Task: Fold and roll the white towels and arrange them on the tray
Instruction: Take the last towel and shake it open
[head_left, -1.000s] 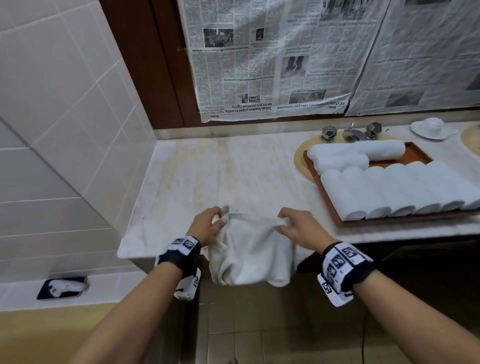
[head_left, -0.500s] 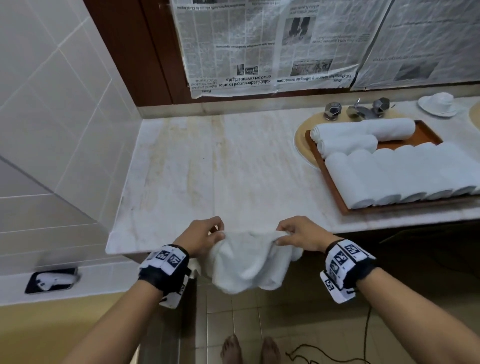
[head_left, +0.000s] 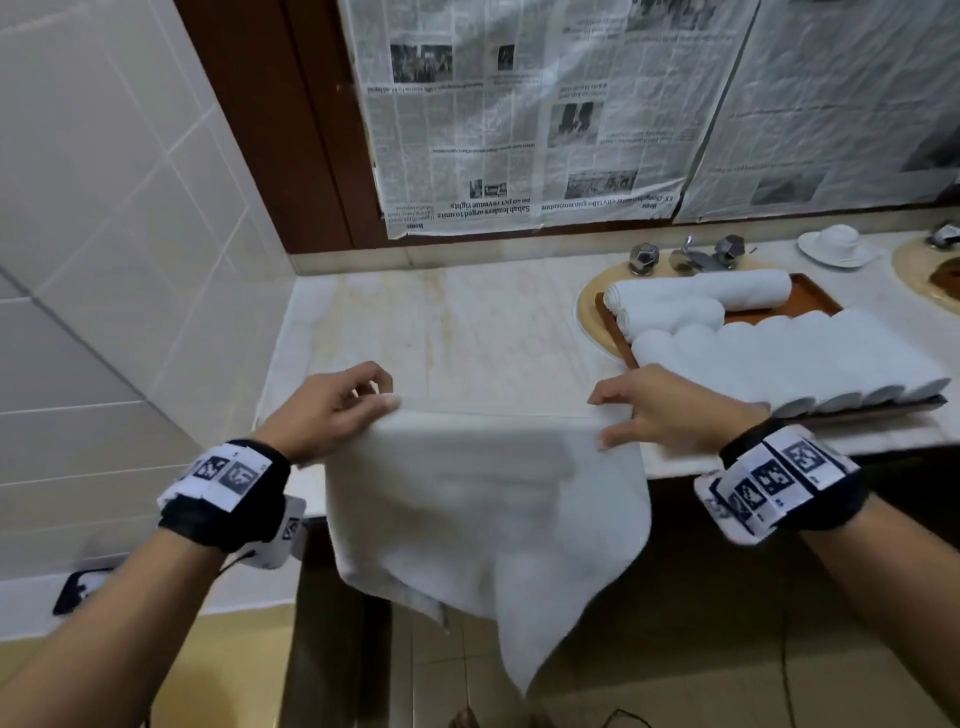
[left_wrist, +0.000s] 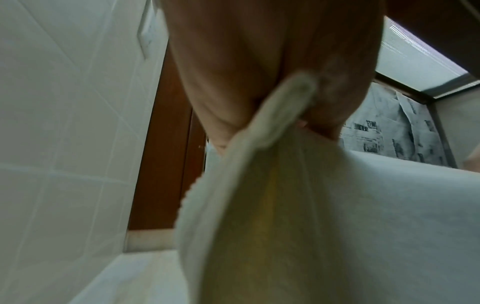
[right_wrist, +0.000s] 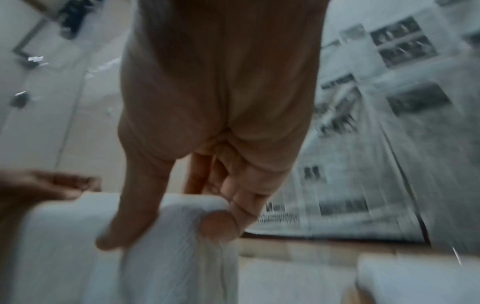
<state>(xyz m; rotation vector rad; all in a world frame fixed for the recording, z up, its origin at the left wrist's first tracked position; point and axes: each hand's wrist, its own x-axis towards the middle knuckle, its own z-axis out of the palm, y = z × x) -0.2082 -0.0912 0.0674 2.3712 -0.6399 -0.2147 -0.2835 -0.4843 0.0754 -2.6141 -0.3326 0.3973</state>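
A white towel hangs spread out over the front edge of the marble counter, its top edge stretched taut between both hands. My left hand pinches the towel's top left corner; the left wrist view shows the cloth caught between thumb and fingers. My right hand pinches the top right corner, and in the right wrist view the towel sits between thumb and forefinger. The wooden tray at the right holds several rolled white towels.
A tap with two knobs stands behind the tray, over a round basin rim. A white cup on a saucer sits at the back right. Newspaper sheets cover the back wall. White tiles close the left side.
The towel was bunched between hands held close together; now the hands have moved apart and forward, and the towel hangs spread flat from its top edge.
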